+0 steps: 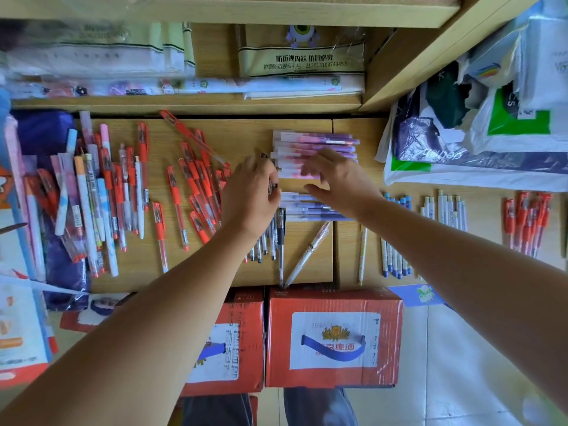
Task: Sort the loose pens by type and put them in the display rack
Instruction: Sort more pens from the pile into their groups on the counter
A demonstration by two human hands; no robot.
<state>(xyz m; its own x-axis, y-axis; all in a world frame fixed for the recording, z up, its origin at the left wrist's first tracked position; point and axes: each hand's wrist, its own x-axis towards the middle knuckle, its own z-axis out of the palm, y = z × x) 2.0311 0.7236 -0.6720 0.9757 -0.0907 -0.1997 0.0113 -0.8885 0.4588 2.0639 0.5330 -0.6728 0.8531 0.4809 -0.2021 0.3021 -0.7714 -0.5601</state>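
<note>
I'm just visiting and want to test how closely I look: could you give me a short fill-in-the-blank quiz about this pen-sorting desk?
The loose pens scattered beside the left hand are mostly ___.
The neat stack of pens under the right hand is pink and ___.
The white pens right of that stack have ___ ends.
Missing words: red; purple; blue.

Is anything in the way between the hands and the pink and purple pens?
No, nothing visible. The right hand is spread right over the stack of pink-and-purple plastic pens, and the left hand sits at its left end. The loose red plastic pens lie further left, out of the way.
</note>
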